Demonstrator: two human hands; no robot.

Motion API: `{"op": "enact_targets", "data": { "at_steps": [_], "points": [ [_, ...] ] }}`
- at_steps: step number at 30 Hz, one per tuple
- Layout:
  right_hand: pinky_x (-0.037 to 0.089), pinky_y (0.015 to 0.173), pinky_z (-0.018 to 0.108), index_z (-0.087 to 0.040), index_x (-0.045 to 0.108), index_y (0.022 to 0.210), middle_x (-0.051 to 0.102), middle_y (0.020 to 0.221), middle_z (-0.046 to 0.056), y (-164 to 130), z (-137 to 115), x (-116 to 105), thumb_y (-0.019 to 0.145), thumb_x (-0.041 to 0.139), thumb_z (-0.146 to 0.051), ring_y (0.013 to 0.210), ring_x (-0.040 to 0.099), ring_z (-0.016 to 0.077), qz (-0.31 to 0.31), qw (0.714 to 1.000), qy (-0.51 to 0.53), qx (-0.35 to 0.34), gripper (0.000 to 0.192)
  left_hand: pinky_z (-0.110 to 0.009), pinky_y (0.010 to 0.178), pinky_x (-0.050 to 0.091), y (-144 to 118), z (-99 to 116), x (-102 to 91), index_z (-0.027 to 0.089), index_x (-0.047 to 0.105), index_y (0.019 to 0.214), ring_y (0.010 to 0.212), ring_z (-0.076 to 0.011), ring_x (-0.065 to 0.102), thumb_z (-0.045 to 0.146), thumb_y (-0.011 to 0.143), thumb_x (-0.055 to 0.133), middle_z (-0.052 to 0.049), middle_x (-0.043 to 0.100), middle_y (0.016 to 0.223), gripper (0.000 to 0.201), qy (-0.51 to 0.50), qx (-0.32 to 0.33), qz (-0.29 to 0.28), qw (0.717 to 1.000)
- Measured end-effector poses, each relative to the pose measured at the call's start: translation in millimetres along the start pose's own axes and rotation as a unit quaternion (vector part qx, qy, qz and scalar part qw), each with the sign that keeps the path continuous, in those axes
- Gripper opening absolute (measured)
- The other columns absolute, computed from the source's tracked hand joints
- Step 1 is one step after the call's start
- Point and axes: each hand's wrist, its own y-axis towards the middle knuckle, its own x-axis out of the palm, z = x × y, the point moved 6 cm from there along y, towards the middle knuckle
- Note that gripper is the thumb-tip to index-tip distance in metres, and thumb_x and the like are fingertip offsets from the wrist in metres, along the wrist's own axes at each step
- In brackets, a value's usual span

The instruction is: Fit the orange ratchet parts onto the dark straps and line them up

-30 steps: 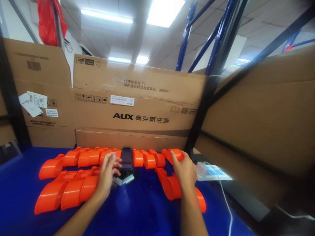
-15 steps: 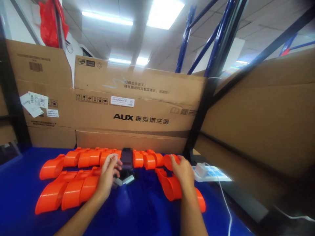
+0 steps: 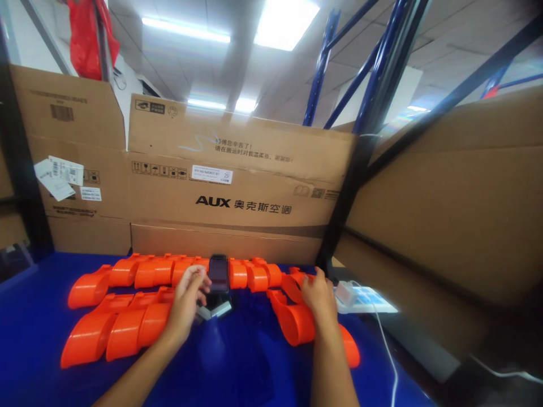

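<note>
Our left hand (image 3: 186, 302) rests with curled fingers at the phone (image 3: 218, 273), which stands upright on a small stand (image 3: 214, 309) near the middle of the blue desk (image 3: 237, 362); the fingertips touch its left edge, but we cannot tell if they pinch it. Our right hand (image 3: 319, 298) lies on an orange plastic part (image 3: 297, 322), fingers bent over its far end, seemingly holding it. We think the phone could tip over if the left hand pushes it sideways, because the stand looks light. The right hand could also knock the neighbouring orange parts (image 3: 254, 275) or catch the white cable (image 3: 388, 350). The right palm hides the grip itself, and the white charger (image 3: 345, 292) is blurred.
</note>
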Motion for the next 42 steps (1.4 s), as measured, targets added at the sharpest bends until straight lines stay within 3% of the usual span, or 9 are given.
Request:
{"op": "enact_targets", "data": {
  "at_steps": [4,11,16,26,31,38,42],
  "points": [
    [0.045,0.095,0.046,-0.012,0.027,0.152,0.048,0.135,0.027,-1,5,-4,0.094,0.039,-0.04,0.124,0.054,0.0381,-0.016,0.999,-0.019,0.038,0.065,-0.019,0.046,0.045,0,-1,-0.2,0.021,0.062,0.099,0.066,-0.0145,0.059,0.051,0.079,0.067,-0.003,0.063,0.081,0.037,0.005,0.004,-0.002,1.0],
    [0.045,0.096,0.046,-0.013,0.02,0.155,0.052,0.135,0.026,0,5,0,0.095,0.037,-0.036,0.122,0.057,0.0368,-0.066,0.996,-0.05,0.044,0.067,-0.019,0.046,0.045,0,0,-0.1,0.02,0.064,0.093,0.064,-0.0142,0.058,0.047,0.076,0.07,-0.002,0.063,0.079,0.032,0.013,0.008,-0.011,1.0],
    [0.046,0.094,0.045,-0.015,0.028,0.151,0.059,0.131,0.021,4,6,5,0.094,0.04,-0.039,0.118,0.06,0.0356,-0.093,0.994,-0.041,0.034,0.064,-0.02,0.045,0.044,1,-2,0.7,0.02,0.065,0.089,0.063,-0.0145,0.058,0.05,0.076,0.07,-0.003,0.064,0.077,0.033,0.014,-0.001,-0.014,1.0],
    [0.047,0.086,0.038,-0.017,0.046,0.133,0.065,0.115,0.015,5,1,2,0.093,0.044,-0.035,0.108,0.064,0.0313,-0.045,0.998,-0.032,0.006,0.044,-0.02,0.045,0.044,0,0,3.2,0.02,0.065,0.089,0.062,-0.0144,0.059,0.05,0.076,0.07,-0.003,0.064,0.076,0.033,0.012,-0.008,-0.018,1.0],
    [0.045,0.08,0.035,-0.018,0.051,0.122,0.064,0.114,0.013,1,-4,-7,0.093,0.044,-0.034,0.101,0.064,0.029,0.028,0.999,-0.013,-0.017,0.034,-0.019,0.045,0.043,-1,0,3.1,0.02,0.064,0.089,0.063,-0.0141,0.059,0.049,0.078,0.069,-0.003,0.064,0.076,0.032,0.018,-0.002,-0.025,1.0],
    [0.042,0.072,0.032,-0.02,0.055,0.105,0.066,0.087,0.007,-10,-16,-25,0.086,0.05,-0.044,0.084,0.062,0.0266,0.129,0.985,0.089,-0.065,0.031,-0.019,0.043,0.043,0,-2,3.8,0.019,0.065,0.087,0.061,-0.0145,0.058,0.051,0.074,0.071,-0.003,0.063,0.075,0.035,0.027,-0.004,-0.024,0.999],
    [0.043,0.067,0.031,-0.021,0.052,0.091,0.062,0.075,0.003,-19,-26,-28,0.081,0.059,-0.05,0.07,0.058,0.0217,0.149,0.956,0.235,-0.092,0.032,-0.018,0.042,0.042,-2,2,6.4,0.019,0.065,0.085,0.06,-0.0136,0.057,0.05,0.076,0.07,-0.002,0.062,0.074,0.033,0.029,0.001,-0.034,0.999]
  ]
}}
